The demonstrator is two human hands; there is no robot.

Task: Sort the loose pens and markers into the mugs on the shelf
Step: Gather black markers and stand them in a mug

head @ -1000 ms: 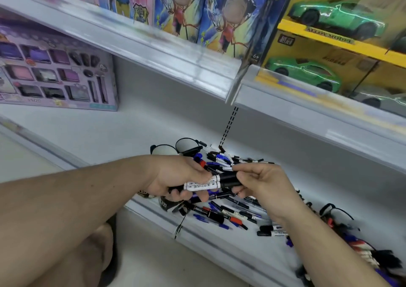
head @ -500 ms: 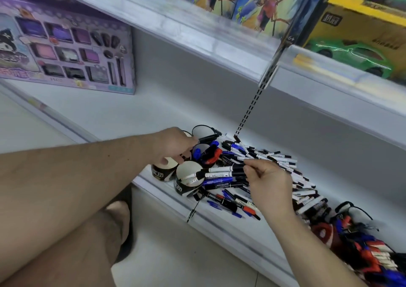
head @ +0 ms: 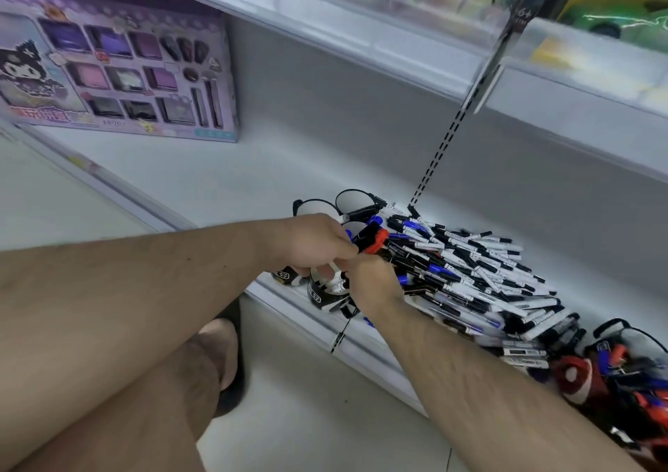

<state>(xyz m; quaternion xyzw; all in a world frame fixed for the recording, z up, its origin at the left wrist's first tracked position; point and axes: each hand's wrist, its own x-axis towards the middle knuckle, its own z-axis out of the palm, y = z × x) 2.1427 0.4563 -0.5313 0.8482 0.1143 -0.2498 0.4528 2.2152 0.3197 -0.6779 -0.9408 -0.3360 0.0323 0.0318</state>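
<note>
Holding a small bundle of markers (head: 372,239) (black, red and blue caps showing) in the left hand (head: 313,244), fingers curled round the barrels, above the cluster of panda-pattern mugs (head: 320,292) at the near edge of the shelf (head: 224,179). Pinching a white-barrelled marker (head: 338,283) in the right hand (head: 376,279), fingers bent tight, directly over the near mug; whether its tip is already inside the rim cannot be told.

Recommended handling for the step in hand, as a judgement:
- Keeping the marker close to vertical over the mug opening before letting go, so that it is dropping in cleanly and not bridging the rim.
- Steadying the light mug, since it is standing near the shelf edge and could be tipping toward the floor.
- Feeding markers one at a time from the left-hand bundle, avoiding a jam at the mouth.

Pose: both forearms reaching forward and down from the near side, left arm crossing from the left, right wrist bent downward, the two hands touching or nearly so over the mugs.

Remaining stock: a large loose pile of pens and markers (head: 477,273) lying on the shelf just right of the mugs, and a further mug (head: 621,366) already filled at far right. Most of the sorting appearing not yet done.
</note>
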